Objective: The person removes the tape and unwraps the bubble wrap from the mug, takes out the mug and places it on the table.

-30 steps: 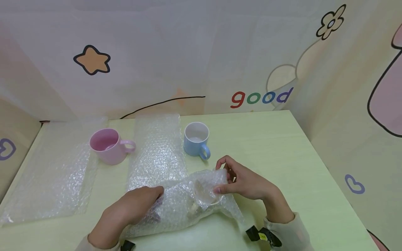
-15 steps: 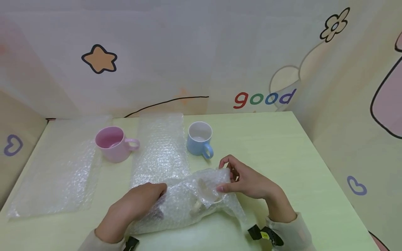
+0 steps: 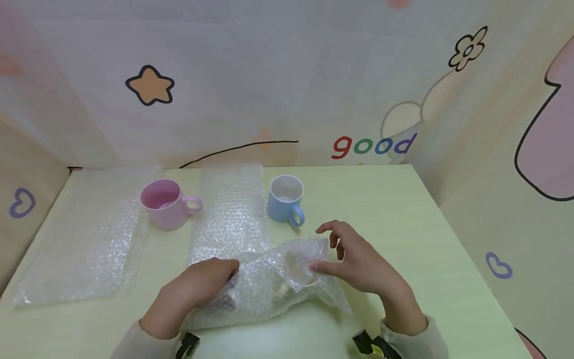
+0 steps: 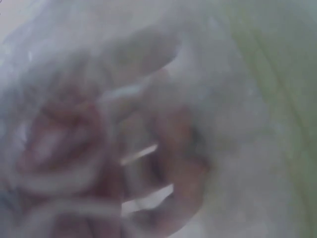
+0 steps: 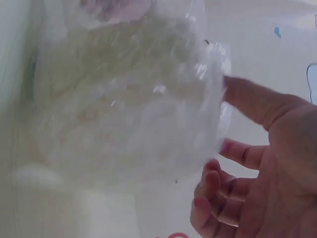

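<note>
A crumpled bubble wrap bag (image 3: pixel 260 284) lies at the table's front, around a pale cup-like object (image 3: pixel 281 290) blurred by the film. My left hand (image 3: pixel 202 281) grips at the bag's left end; its curled fingers (image 4: pixel 181 148) show hazily through the film in the left wrist view. What they hold is largely hidden. At the right end, my right hand (image 3: pixel 358 259) has its thumb against the wrap and its other fingers loosely bent, apart from it. In the right wrist view, the thumb (image 5: pixel 247 99) meets the film's edge.
Behind the bag stands a light blue mug (image 3: pixel 282 209). A pink mug (image 3: pixel 166 212) is farther left. One bubble wrap sheet (image 3: pixel 230 214) lies between the mugs, and another bubble wrap sheet (image 3: pixel 80 249) covers the table's left. A printed curtain (image 3: pixel 251 85) surrounds the table.
My right hand's fingers have opened away from the bag's upper right corner, while the thumb remains by it. The left hand keeps its grip. The head view has shifted slightly.
</note>
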A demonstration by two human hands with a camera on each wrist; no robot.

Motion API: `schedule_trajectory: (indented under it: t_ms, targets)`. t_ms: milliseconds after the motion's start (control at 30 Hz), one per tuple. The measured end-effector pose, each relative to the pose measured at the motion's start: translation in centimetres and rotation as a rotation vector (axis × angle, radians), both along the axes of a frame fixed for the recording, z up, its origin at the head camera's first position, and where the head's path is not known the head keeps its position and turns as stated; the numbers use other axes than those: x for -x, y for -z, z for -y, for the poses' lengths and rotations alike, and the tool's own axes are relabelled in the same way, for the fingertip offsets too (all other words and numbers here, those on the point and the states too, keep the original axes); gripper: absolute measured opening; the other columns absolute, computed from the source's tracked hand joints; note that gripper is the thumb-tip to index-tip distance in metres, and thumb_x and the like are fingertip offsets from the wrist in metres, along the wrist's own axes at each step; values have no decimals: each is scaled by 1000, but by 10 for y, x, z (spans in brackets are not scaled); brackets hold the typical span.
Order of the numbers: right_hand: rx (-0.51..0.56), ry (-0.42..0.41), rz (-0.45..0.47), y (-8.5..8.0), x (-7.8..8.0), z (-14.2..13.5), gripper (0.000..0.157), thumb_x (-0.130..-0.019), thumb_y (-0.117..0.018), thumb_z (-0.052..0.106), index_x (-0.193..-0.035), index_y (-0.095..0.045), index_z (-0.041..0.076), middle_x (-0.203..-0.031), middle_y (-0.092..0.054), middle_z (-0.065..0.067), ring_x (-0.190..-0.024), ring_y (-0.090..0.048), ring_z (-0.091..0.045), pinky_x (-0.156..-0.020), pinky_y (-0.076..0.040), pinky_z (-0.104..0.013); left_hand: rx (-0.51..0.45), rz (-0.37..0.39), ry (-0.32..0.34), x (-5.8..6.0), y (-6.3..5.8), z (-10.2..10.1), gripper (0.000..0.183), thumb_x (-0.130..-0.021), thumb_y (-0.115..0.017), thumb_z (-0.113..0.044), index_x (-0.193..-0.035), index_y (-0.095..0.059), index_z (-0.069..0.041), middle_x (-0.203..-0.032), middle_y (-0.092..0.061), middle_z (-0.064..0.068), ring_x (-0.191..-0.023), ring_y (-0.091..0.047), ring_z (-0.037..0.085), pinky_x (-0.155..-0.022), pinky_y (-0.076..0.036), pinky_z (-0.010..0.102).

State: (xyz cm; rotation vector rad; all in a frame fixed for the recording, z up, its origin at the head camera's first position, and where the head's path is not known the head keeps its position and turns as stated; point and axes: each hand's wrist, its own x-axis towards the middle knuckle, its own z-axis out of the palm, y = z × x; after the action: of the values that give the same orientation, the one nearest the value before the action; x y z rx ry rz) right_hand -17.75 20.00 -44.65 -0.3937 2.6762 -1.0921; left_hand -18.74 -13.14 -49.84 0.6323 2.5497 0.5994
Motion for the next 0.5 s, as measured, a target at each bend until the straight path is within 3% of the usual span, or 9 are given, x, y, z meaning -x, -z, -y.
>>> schedule_trajectory:
  t_ms: [267,367,500]
  targets:
    - [-185,19,-240,-17,-24,27,47,-90,-79,20,-132,-59,19,-99,-52,6,-82,-50,-10,-65,-45,-22,-17,8,6,1,0,1,26,-103,-54,-10,-80,-50,-20,-71,-46,-3,-71,-44,15,-67,-37,34]
    - [-213,41,-254,-19,-29,34,51,-91,-74,18,-139,-59,19,-100,-52,6,-84,-51,-11,-65,-45,-22,-19,5,10,2,0,0,26,-104,-54,-10,-80,-50,-20,-71,-46,-3,-71,-44,16,-67,-37,34]
    - [-227,67,-237,-20,-34,40,58,-90,-77,28,-144,-57,22,-104,-51,5,-85,-52,-12,-65,-44,-21,-9,13,6,2,1,-1,27,-104,-55,-11,-79,-50,-19,-70,-42,-4,-71,-42,15,-66,-36,34]
